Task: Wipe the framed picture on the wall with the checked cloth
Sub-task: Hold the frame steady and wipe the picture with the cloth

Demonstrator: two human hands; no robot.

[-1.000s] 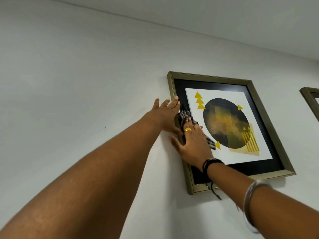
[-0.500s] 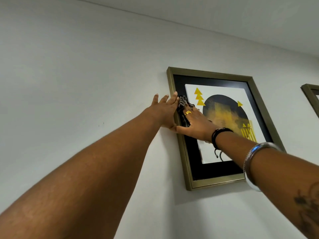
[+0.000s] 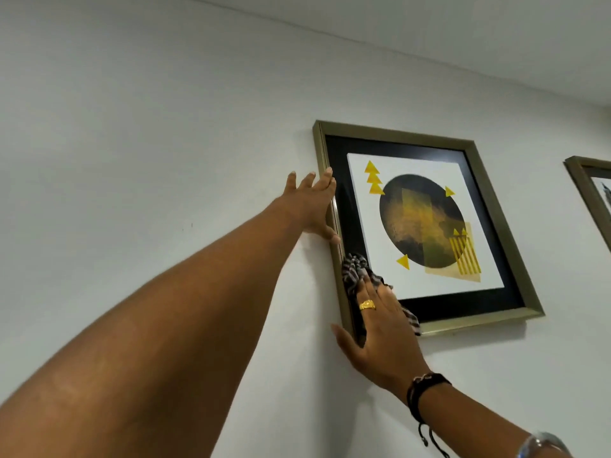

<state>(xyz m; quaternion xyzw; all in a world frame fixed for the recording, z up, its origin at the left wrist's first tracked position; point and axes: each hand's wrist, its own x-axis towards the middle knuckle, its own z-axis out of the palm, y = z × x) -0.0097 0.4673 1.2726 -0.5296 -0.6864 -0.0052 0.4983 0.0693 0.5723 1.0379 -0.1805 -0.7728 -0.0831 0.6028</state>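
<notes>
Right hand (image 3: 380,328) has slid the checked cloth (image 3: 355,269) down to the framed picture (image 3: 426,223)'s lower-left corner, fingers pressing it flat; left hand (image 3: 314,206) stays splayed on the frame's edge

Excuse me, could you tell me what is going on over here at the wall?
A person is cleaning a framed picture that hangs on the wall. The left hand lies flat against the frame's left edge, fingers spread. The right hand presses a checked cloth against the lower left corner of the picture, over the black border and the frame. A second frame shows at the right edge of view.
</notes>
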